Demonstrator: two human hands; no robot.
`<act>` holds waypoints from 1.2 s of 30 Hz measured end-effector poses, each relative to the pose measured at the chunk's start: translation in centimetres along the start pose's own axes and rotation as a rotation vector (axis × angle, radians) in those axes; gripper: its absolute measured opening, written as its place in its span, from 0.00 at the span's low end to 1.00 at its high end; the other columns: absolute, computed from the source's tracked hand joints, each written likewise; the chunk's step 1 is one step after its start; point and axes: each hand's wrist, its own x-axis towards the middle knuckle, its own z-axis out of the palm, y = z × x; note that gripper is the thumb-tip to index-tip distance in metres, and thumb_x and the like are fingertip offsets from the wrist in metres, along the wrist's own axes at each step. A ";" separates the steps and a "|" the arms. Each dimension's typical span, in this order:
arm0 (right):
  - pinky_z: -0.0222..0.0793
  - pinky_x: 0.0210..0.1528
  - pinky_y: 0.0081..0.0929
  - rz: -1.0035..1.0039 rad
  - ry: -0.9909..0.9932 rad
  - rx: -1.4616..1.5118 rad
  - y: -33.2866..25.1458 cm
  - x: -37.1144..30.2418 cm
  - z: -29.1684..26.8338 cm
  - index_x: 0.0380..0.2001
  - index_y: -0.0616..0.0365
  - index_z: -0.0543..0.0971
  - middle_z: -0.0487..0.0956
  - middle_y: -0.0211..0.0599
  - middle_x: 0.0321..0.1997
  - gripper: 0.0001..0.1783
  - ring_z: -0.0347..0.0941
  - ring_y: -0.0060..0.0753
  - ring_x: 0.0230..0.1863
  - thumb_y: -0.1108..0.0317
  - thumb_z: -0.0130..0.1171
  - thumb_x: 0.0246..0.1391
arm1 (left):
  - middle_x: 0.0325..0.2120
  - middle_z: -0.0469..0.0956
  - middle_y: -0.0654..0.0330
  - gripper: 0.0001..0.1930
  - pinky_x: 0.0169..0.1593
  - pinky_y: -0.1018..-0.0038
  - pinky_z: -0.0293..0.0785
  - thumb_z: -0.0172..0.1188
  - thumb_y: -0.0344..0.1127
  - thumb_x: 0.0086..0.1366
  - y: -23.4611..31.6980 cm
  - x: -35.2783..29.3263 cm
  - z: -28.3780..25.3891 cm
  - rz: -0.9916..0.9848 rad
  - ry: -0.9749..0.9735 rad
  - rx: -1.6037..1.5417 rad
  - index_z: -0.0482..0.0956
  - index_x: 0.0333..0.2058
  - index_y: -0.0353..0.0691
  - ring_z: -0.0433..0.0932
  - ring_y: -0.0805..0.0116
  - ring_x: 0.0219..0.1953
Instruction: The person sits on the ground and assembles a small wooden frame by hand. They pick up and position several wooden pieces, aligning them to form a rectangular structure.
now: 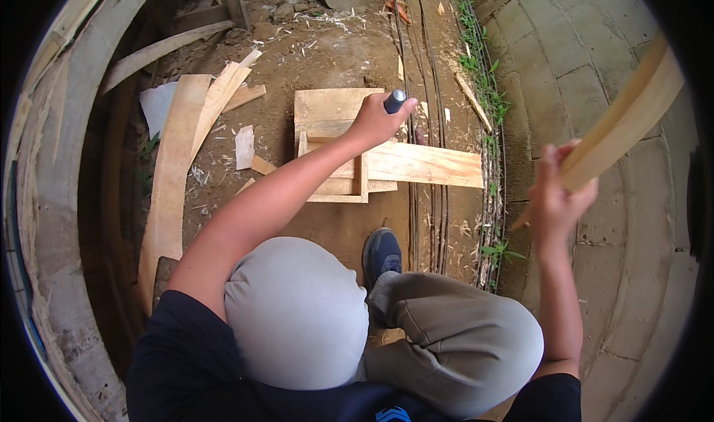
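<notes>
My left hand is closed round a dark-handled tool with a metal-capped end, which looks like a chisel; its blade is hidden below my fist. This hand is over a small wooden frame with a flat board at its far side. A pale plank reaches out from the frame to the right. Off to the right, my right hand is wrapped round the lower end of a thick piece of wood. That piece is raised and slants up toward the upper right, apart from the frame.
Long curved boards and wood scraps lie on the dirt at left. Dark rods or cables run along the ground past the plank. A block wall borders the right, with weeds at its foot. My shoe rests near the frame.
</notes>
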 end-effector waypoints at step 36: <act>0.80 0.25 0.31 0.245 -0.599 -0.297 2.2 -2.2 3.4 0.38 0.67 0.74 0.83 0.56 0.34 0.09 0.82 0.38 0.25 0.81 0.58 0.52 | 0.20 0.72 0.67 0.18 0.34 0.71 0.67 0.60 0.45 0.70 -1.6 1.0 -0.3 0.003 -0.025 0.035 0.77 0.28 0.35 0.68 0.76 0.26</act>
